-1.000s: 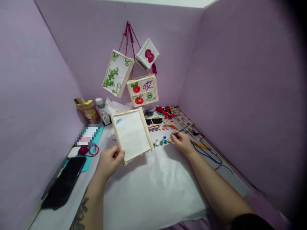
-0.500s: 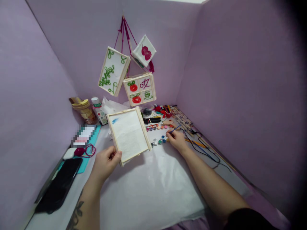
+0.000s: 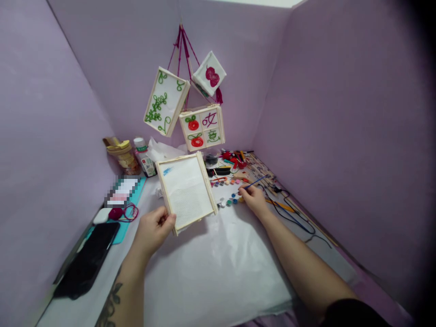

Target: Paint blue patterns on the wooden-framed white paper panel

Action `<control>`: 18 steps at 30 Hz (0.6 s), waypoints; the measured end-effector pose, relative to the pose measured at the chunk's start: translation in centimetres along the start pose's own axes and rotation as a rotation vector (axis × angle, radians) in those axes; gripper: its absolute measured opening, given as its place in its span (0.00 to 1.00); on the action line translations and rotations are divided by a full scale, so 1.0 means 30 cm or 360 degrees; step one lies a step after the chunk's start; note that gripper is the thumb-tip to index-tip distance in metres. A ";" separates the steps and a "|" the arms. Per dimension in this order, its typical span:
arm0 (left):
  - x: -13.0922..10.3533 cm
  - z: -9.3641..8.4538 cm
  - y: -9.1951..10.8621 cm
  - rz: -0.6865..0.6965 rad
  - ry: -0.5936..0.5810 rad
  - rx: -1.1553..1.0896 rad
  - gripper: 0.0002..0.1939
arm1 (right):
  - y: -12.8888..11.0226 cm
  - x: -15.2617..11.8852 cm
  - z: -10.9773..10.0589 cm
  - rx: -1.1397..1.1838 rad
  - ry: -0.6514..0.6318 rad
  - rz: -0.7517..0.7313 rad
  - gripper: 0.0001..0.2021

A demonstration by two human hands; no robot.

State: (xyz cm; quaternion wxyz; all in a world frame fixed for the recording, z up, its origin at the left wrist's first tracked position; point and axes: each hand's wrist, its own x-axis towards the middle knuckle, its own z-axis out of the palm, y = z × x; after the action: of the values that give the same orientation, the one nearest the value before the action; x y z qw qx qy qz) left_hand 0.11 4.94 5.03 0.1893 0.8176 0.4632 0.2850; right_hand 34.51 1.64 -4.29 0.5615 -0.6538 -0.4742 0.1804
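Note:
My left hand is closed on the lower left edge of a wooden frame with a white panel, held tilted above the table. Blue paint strokes mark the panel's upper left corner. Between the fingers of my right hand is a thin blue paintbrush, its tip low over the small paint pots. A blue paint pot and a green paint pot stand just left of that hand. More pots in pink, orange and purple form a row behind them.
Three decorated frames, one with green vines, hang by magenta cords on the back wall. At left are a cup, a white bottle, a phone and a black case. Pliers and black cables lie on the right.
The whole view has shifted slightly, so things sit a little further right. The paintbrush's handle leans a bit differently in my right hand; the frame stays in my left.

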 end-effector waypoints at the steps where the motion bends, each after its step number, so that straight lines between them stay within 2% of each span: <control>1: 0.000 0.000 -0.001 0.0007 -0.0004 -0.0002 0.18 | 0.002 0.001 -0.003 0.0126 0.0023 0.0099 0.13; 3: -0.001 -0.001 -0.002 0.0018 -0.0007 0.0004 0.18 | 0.001 0.000 -0.011 0.0353 0.0098 0.0247 0.15; 6: -0.004 0.001 -0.009 0.0020 -0.0011 0.0017 0.18 | -0.031 -0.005 -0.026 0.0662 0.0217 0.0295 0.15; 8: -0.007 0.003 -0.016 0.0018 -0.0030 0.0004 0.18 | -0.092 -0.001 -0.029 0.0852 0.0209 0.0250 0.15; 11: -0.012 0.007 -0.026 0.0016 -0.0080 -0.0032 0.17 | -0.252 0.022 -0.002 0.0974 0.0010 0.0062 0.15; 13: -0.015 0.008 -0.028 0.0005 -0.0087 -0.0038 0.17 | -0.384 0.041 0.046 0.1049 -0.0111 -0.0083 0.14; 15: -0.018 0.008 -0.027 -0.0002 -0.0087 -0.0038 0.17 | -0.506 0.053 0.119 0.1169 -0.0116 -0.0173 0.14; 18: -0.022 0.009 -0.025 -0.0032 -0.0095 -0.0051 0.16 | -0.625 0.051 0.254 0.1279 -0.0107 -0.0254 0.13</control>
State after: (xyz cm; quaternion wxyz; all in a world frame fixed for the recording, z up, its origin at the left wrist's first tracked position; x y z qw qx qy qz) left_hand -0.47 4.74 4.21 0.2189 0.8179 0.4610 0.2658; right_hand 21.58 5.68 10.83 0.7686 -0.3374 -0.4332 0.3282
